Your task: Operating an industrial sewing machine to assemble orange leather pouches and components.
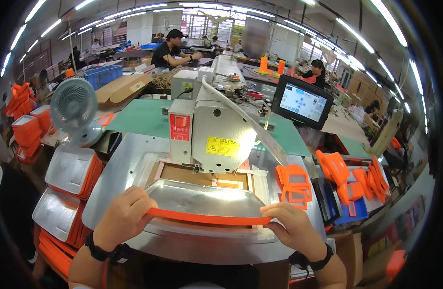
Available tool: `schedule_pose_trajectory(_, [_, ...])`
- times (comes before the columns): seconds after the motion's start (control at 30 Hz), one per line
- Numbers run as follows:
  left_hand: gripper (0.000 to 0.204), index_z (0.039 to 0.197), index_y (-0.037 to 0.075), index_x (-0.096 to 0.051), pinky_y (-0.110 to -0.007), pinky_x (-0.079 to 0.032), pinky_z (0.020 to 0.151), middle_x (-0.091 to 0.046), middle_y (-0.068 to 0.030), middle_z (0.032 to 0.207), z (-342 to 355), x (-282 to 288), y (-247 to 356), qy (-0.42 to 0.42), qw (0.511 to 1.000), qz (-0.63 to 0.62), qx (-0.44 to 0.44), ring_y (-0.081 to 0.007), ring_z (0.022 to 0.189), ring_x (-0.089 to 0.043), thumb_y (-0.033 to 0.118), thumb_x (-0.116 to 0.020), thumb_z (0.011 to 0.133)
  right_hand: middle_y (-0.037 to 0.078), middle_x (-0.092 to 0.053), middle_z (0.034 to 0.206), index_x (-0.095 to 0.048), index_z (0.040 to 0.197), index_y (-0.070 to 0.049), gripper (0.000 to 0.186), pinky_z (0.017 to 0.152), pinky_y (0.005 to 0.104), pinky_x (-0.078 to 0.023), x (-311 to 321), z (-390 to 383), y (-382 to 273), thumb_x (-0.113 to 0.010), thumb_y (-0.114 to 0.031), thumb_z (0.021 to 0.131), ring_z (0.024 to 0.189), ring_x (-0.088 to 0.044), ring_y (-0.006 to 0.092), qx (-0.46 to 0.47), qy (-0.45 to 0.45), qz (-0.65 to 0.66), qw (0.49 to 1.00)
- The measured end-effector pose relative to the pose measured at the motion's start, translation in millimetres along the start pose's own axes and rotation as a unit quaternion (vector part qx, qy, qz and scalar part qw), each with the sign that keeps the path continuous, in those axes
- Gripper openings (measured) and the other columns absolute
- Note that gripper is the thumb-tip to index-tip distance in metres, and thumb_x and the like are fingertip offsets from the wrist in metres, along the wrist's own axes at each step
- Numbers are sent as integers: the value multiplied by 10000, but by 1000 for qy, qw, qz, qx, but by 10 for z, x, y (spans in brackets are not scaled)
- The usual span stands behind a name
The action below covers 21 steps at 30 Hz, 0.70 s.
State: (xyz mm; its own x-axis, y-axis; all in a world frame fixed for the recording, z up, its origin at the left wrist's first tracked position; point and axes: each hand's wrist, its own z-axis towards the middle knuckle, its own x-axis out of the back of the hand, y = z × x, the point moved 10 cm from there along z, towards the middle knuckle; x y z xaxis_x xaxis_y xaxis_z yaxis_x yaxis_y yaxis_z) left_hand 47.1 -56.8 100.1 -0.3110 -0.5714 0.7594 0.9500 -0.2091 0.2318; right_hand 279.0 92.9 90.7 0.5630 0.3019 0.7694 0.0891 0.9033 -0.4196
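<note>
My left hand (124, 217) grips the near left corner of a silver-faced panel with an orange edge (207, 198), fingers closed over the rim. At the near right corner my right hand (292, 225) pinches the same panel. It is tilted, its near orange edge towards me and its silver face up. Behind it stands a large industrial sewing machine head (224, 123), with a lamp glowing at its right. Under the needle area lies a rectangular clamp frame (256, 185), partly hidden by the panel. The metal work plate (120, 168) spreads beneath both hands.
Stacks of similar orange-edged silver panels (62, 212) stand at the left, below a grey fan (73, 108). Small orange frames (294, 185) lie right of the panel, near a blue bin (357, 209) with orange pieces. A control screen (302, 102) rises behind. Co-workers (171, 53) sit farther back.
</note>
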Motion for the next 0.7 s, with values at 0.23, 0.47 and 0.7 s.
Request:
schedule_pose_trajectory(0.23, [184,849,50,-583,-391,-484,668,-532,-91,822,77,-120,-136,4,1000,16,-7,-302,780,-566,28,-727,737,130,-647,1105,-596,1033,-19,259,769,366,-549,-91,138,183,-695,5,794,948,-648,325,7,-11,-23,1000])
schedule_pose_trajectory(0.47, [241,918,50,-650,-368,-511,707,-573,-81,861,5,-325,-217,-59,998,12,5,-284,833,-597,7,-733,695,121,-666,1117,-622,944,-31,149,745,359,-555,-434,50,314,-685,-34,810,937,-661,306,59,-53,-92,993])
schedule_pose_trajectory(0.7, [232,959,89,-690,-378,-494,759,-588,-68,876,-75,-654,-216,-142,990,20,-15,-271,839,-598,64,-723,731,100,-658,1098,-626,910,-62,143,772,359,-498,-653,-106,367,-675,-124,791,913,-642,249,102,-141,-141,975])
